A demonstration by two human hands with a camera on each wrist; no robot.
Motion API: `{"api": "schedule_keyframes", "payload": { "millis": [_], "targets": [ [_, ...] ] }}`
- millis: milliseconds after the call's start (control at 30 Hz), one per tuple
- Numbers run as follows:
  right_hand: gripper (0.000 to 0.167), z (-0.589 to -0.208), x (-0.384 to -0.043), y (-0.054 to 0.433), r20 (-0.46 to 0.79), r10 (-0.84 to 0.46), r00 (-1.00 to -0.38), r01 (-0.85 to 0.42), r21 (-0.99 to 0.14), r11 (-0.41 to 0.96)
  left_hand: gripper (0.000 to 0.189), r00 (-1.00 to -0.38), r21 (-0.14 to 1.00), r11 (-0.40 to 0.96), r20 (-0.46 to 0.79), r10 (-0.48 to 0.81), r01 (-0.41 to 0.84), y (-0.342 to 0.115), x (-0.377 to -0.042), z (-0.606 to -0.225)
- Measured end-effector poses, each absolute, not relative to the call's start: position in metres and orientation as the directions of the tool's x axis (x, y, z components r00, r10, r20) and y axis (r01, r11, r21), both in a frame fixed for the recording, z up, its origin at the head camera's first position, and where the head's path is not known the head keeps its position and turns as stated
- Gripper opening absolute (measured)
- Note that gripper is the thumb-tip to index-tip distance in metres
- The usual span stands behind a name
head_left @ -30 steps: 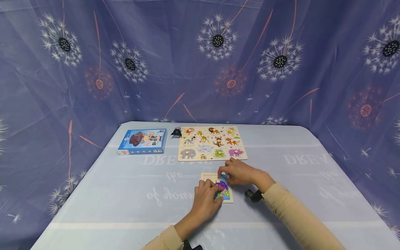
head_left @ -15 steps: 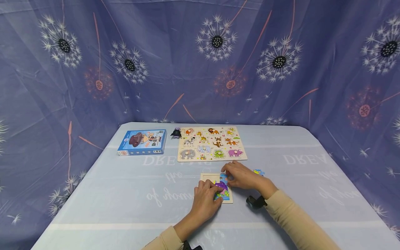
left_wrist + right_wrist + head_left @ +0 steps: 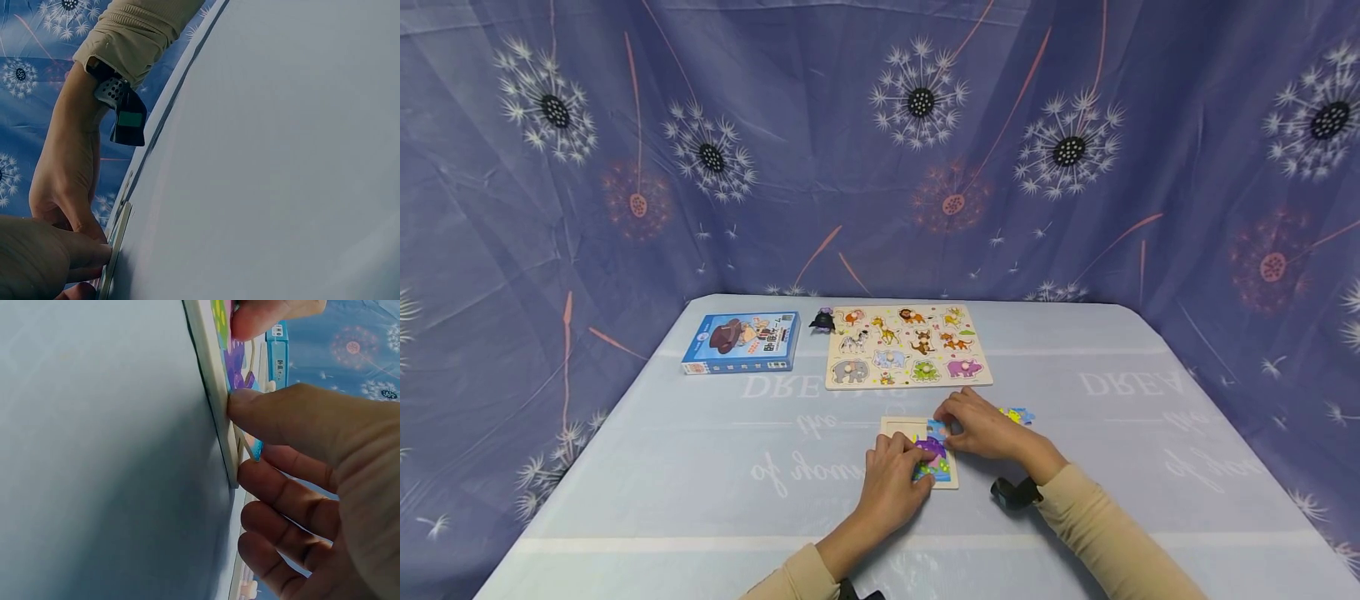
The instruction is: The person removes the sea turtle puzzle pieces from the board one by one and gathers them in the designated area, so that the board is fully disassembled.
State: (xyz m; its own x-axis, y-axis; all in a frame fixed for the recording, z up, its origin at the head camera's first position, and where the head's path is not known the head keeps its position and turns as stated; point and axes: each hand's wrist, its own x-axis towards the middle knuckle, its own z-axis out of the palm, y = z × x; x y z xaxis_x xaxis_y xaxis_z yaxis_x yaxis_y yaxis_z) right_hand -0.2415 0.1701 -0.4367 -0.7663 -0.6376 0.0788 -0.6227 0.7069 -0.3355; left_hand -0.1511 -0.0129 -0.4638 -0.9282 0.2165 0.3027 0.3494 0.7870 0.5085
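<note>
A small wooden puzzle tray [image 3: 895, 422] lies on the table, its right side filled with blue and purple picture pieces [image 3: 934, 467]. My left hand [image 3: 891, 475] rests over the tray's left and lower part, its index finger and thumb pressing on the pieces. At the tray's upper right, my right hand [image 3: 981, 425] pinches a thin jigsaw piece [image 3: 255, 450] between thumb and fingers. That piece is tilted against the tray in the right wrist view, and the thumb touches the tray's edge. The left wrist view shows both hands meeting at the tray rim [image 3: 119, 250].
A loose yellow-and-blue piece [image 3: 1018, 415] lies behind my right hand. Farther back stands an animal knob-puzzle board [image 3: 906, 346], with a small black figure [image 3: 823, 320] at its left edge. A blue game box [image 3: 741, 342] lies at the back left.
My right hand has shifted slightly right along the tray's top right, uncovering more of the blue piece there and the loose piece behind it. My left hand has stayed in place.
</note>
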Motion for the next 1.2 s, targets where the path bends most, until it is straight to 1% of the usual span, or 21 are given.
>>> {"api": "schedule_keyframes", "payload": {
  "millis": [433, 633, 767, 967, 1200],
  "targets": [
    [0.029, -0.439, -0.240, 0.171, 0.122, -0.661, -0.740, -0.660, -0.318, 0.681, 0.027, -0.922, 0.494, 0.793, 0.324, 0.213, 0.357, -0.013, -0.150, -0.465],
    [0.029, -0.441, -0.240, 0.171, 0.128, -0.636, -0.761, -0.639, -0.319, 0.700, 0.027, -0.925, 0.500, 0.791, 0.312, 0.215, 0.352, -0.012, -0.150, -0.464],
    [0.029, -0.442, -0.239, 0.176, 0.167, -0.611, -0.774, -0.629, -0.318, 0.709, 0.027, -0.928, 0.505, 0.790, 0.303, 0.215, 0.348, -0.012, -0.150, -0.464],
    [0.028, -0.436, -0.235, 0.199, 0.210, -0.576, -0.790, -0.612, -0.343, 0.713, 0.026, -0.932, 0.518, 0.783, 0.287, 0.220, 0.344, -0.012, -0.151, -0.464],
    [0.027, -0.430, -0.237, 0.246, 0.248, -0.518, -0.819, -0.574, -0.344, 0.743, 0.026, -0.930, 0.519, 0.782, 0.301, 0.212, 0.346, -0.012, -0.150, -0.464]
  ]
}}
